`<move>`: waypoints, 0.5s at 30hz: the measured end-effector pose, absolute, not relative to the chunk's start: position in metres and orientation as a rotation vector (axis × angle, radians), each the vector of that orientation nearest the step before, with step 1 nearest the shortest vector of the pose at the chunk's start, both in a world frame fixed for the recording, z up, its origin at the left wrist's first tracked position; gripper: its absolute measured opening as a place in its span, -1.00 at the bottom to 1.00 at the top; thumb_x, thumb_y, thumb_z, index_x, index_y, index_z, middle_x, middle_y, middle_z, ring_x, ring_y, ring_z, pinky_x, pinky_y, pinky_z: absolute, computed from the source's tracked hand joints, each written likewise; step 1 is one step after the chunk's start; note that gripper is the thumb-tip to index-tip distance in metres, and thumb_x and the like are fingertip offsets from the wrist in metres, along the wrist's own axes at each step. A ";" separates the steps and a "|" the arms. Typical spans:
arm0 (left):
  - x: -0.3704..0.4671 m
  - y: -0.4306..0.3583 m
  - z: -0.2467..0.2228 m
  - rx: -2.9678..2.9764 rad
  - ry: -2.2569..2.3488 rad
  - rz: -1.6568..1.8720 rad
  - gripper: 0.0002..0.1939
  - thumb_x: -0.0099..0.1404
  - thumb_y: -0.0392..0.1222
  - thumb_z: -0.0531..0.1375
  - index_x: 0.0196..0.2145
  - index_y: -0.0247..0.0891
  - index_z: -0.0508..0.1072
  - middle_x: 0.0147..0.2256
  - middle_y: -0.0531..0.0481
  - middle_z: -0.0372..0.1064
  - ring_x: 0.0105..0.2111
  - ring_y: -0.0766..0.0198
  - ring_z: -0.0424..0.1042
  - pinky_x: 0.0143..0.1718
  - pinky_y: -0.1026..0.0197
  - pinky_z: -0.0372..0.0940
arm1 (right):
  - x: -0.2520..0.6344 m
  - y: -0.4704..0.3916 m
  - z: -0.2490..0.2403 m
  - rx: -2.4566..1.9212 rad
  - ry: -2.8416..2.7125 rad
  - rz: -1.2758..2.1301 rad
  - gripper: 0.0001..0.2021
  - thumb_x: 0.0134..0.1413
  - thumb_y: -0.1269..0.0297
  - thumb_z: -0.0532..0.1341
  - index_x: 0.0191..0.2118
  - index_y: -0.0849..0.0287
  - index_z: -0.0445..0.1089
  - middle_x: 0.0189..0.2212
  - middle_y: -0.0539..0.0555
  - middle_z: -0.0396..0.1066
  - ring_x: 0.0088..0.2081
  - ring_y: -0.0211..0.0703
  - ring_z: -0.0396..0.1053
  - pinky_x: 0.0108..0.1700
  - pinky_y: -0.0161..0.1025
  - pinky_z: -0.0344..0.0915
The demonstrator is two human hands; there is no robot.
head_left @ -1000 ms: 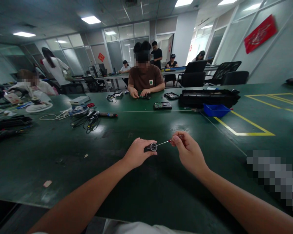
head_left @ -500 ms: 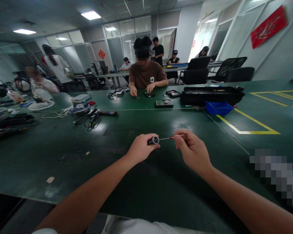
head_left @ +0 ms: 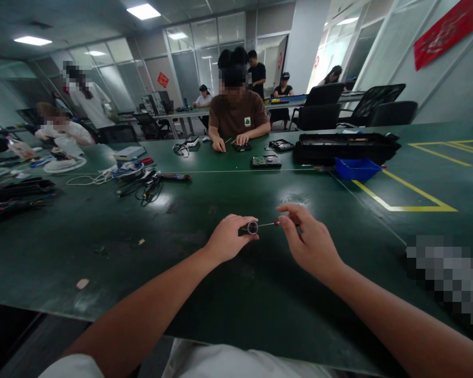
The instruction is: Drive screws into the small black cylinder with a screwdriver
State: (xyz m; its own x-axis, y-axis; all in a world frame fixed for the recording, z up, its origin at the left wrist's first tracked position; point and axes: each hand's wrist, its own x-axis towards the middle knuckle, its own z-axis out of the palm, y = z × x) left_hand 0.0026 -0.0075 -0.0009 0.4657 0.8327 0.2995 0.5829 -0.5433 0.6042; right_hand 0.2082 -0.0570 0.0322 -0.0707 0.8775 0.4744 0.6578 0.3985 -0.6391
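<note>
Above the green table, my left hand (head_left: 230,237) pinches a small dark cylindrical part with a round silver rim (head_left: 253,228) between thumb and fingers. The rim's hollow end faces me. A thin screwdriver (head_left: 268,224) with a red collar reaches from my right hand (head_left: 309,236) toward that part, its tip meeting the rim's right side; whether it goes inside I cannot tell. The thumb of my right hand is at the red collar, its index finger stretched out above. Behind the fingers the screwdriver's handle is hidden.
Across the green table (head_left: 181,226) a person in a brown shirt (head_left: 236,115) handles a dark device. Hard drives (head_left: 265,161), a long black housing (head_left: 342,148) and a blue bin (head_left: 357,169) lie toward the far side. Cables (head_left: 147,189) and a handled tool (head_left: 175,177) sit left.
The index finger of my right hand has straightened and lifted away from the screwdriver. My left hand holds the cylindrical part in nearly the same place. The view has shifted slightly.
</note>
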 end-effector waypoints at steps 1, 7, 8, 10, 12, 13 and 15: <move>0.002 -0.007 -0.001 2.297 1.195 0.810 -0.61 0.23 -0.11 0.35 0.01 -0.12 0.50 -0.08 -0.01 0.51 -0.08 0.11 0.40 -0.03 0.06 0.27 | 0.209 -0.057 0.032 -1.319 -1.815 0.319 -0.72 0.33 0.19 0.03 0.05 0.12 0.30 -0.35 0.09 0.49 -0.38 -0.08 0.45 -0.33 -0.17 0.29; -0.002 -0.006 -0.002 2.305 1.212 0.811 -0.59 0.21 -0.11 0.36 0.02 -0.13 0.50 -0.09 -0.01 0.50 -0.09 0.13 0.40 -0.04 0.10 0.26 | 0.210 -0.055 0.034 -1.385 -1.888 0.316 -0.70 0.35 0.12 0.00 -0.05 0.12 0.39 -0.38 0.08 0.50 -0.44 -0.09 0.44 -0.37 -0.18 0.25; -0.002 -0.005 -0.002 2.307 1.208 0.818 -0.59 0.21 -0.11 0.36 0.02 -0.13 0.50 -0.09 -0.01 0.51 -0.09 0.13 0.40 -0.03 0.10 0.26 | 0.210 -0.055 0.035 -1.391 -1.893 0.306 -0.69 0.35 0.10 -0.01 -0.08 0.12 0.41 -0.41 0.07 0.50 -0.47 -0.11 0.42 -0.39 -0.18 0.23; -0.003 -0.005 -0.002 2.308 1.204 0.830 -0.60 0.20 -0.10 0.37 0.01 -0.11 0.51 -0.10 0.00 0.51 -0.10 0.13 0.40 -0.03 0.09 0.26 | 0.210 -0.056 0.035 -1.378 -1.908 0.298 -0.69 0.36 0.14 -0.02 -0.05 0.13 0.40 -0.43 0.06 0.50 -0.51 -0.13 0.40 -0.41 -0.19 0.21; -0.004 -0.004 -0.002 2.308 1.205 0.829 -0.59 0.19 -0.11 0.37 0.01 -0.11 0.51 -0.11 0.00 0.51 -0.11 0.13 0.41 -0.04 0.08 0.26 | 0.210 -0.056 0.035 -1.354 -1.927 0.300 -0.70 0.34 0.20 -0.01 0.02 0.16 0.35 -0.41 0.06 0.49 -0.51 -0.14 0.38 -0.41 -0.20 0.21; -0.004 -0.004 -0.003 2.309 1.210 0.827 -0.59 0.19 -0.11 0.38 0.01 -0.11 0.51 -0.11 -0.01 0.51 -0.11 0.13 0.41 -0.04 0.08 0.27 | 0.210 -0.056 0.036 -1.344 -1.941 0.303 -0.71 0.33 0.23 -0.01 0.02 0.16 0.34 -0.39 0.07 0.50 -0.49 -0.13 0.38 -0.41 -0.20 0.21; -0.005 -0.004 -0.002 2.312 1.221 0.828 -0.59 0.19 -0.12 0.38 0.01 -0.12 0.51 -0.11 -0.01 0.52 -0.10 0.13 0.41 -0.04 0.08 0.27 | 0.211 -0.056 0.037 -1.340 -1.975 0.321 -0.75 0.32 0.26 0.00 -0.06 0.14 0.37 -0.37 0.07 0.49 -0.46 -0.13 0.39 -0.39 -0.20 0.21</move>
